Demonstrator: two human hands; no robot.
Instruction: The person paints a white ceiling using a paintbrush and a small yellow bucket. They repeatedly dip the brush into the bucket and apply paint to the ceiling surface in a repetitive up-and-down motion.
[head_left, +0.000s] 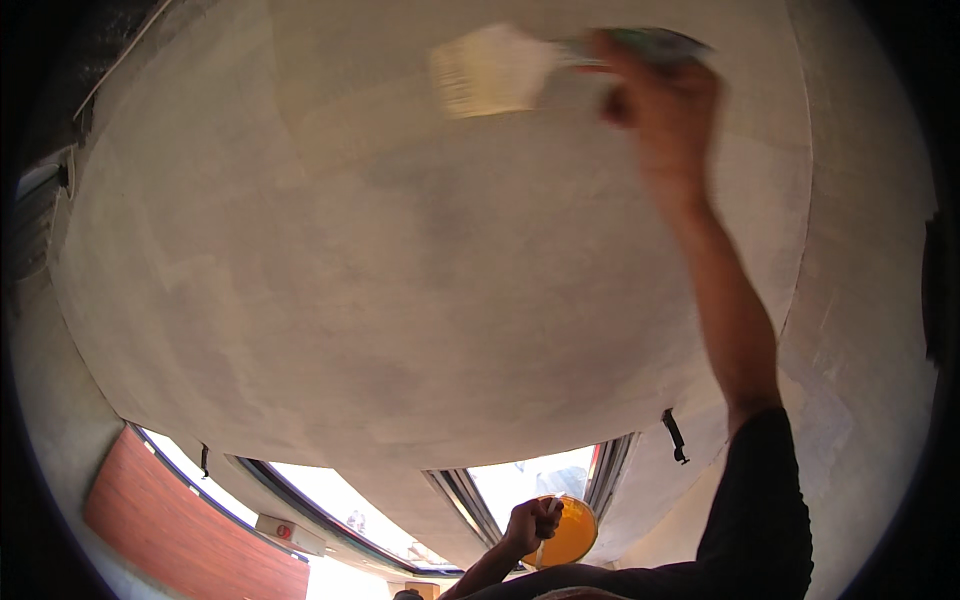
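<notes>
My right hand (pixel 665 110) is raised high, its fingers closed round the handle of a wide paintbrush (pixel 495 72). The pale, broad bristles point left against a large greyish plastered surface (pixel 400 250). Motion blurs both hand and brush. Low in the view, my left hand (pixel 535 525) is closed at the edge of an orange-yellow bucket (pixel 572 535). Whether it grips the rim or a handle is hard to make out. The bucket's contents cannot be told apart from its inside.
Bright windows (pixel 530 480) with dark frames line the lower edge. Black brackets (pixel 676 436) stick out near them. A red-brown wood panel (pixel 190 520) and a white box (pixel 290 533) are at lower left. Another plastered surface (pixel 860 230) meets the large one at right.
</notes>
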